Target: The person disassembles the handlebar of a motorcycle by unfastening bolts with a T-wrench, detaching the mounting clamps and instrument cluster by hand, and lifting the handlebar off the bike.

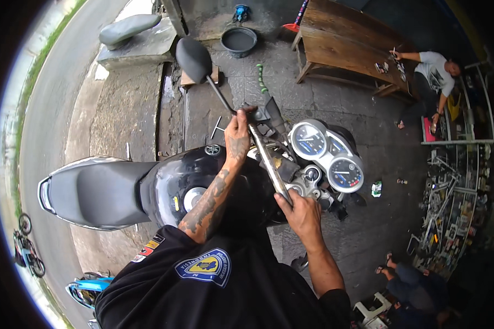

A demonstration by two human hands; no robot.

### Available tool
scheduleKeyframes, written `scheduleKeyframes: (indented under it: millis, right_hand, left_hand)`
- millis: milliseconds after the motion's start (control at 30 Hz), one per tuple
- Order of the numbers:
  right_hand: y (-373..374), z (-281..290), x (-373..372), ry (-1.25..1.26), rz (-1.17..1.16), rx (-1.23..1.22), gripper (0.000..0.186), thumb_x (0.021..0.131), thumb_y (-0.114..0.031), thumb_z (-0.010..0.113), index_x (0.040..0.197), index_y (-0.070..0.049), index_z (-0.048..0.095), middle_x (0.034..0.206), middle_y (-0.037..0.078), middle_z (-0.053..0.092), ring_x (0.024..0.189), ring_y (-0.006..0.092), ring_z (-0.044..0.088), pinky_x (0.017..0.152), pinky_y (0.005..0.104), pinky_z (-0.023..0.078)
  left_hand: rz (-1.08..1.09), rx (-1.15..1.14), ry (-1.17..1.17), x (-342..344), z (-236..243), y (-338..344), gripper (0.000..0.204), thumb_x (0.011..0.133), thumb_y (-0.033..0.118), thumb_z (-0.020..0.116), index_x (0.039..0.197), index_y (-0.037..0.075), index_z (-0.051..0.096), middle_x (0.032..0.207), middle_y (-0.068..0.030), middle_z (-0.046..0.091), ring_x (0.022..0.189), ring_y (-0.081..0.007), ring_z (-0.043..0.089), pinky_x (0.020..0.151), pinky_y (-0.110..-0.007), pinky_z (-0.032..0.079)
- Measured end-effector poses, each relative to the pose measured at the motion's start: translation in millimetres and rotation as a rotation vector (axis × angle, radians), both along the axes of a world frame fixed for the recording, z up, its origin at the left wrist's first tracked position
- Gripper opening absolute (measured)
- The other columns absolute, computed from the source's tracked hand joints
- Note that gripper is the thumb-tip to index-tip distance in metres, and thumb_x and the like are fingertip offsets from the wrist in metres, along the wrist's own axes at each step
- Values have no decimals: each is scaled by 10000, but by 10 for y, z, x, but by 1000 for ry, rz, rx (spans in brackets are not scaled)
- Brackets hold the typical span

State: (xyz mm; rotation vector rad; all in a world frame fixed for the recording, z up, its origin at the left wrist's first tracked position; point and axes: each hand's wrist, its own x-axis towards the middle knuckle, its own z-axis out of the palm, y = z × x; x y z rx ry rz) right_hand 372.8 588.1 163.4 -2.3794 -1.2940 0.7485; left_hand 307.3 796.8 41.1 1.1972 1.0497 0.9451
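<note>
A bare metal handlebar tube (267, 157) slants across the front of a black motorcycle, over the steering head. My left hand (237, 136) is closed around its far end, where a dark stem leads up to a black mirror (193, 59). Lower down, my right hand (302, 214) grips the tube's near end, thumb along the metal. Beside the tube are the round twin gauges (326, 156) and the silver top clamp (308, 183) with its ignition lock. Beneath my left forearm lies the glossy black fuel tank (173, 183).
The motorcycle seat (107, 194) stretches left. A T-handled wrench (215, 127) lies on the floor beyond the tank. Farther back are a black basin (239, 41) and a wooden bench (346, 46). A person (436, 74) sits at the right, near parts-filled shelves (455, 203).
</note>
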Motion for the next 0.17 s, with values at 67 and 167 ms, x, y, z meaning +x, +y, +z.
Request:
scheduleKeyframes:
  millis: [67, 167]
  right_hand:
    - [-7, -60, -47, -26, 3, 34, 420, 901, -425, 592, 777, -23, 601, 565, 190, 571, 583, 413, 599, 549, 500, 441]
    - [12, -64, -115, -63, -4, 13, 416, 905, -431, 587, 791, -31, 605, 575, 190, 585, 600, 423, 606, 573, 506, 457]
  left_hand:
    - [33, -21, -44, 1, -85, -4, 524, 1021, 452, 343, 1093, 62, 686, 844, -87, 640, 798, -139, 534, 763, -279, 431]
    - [14, -62, -53, 27, -67, -6, 542, 1017, 479, 330, 1107, 81, 686, 874, -92, 648, 837, -149, 543, 796, -263, 421]
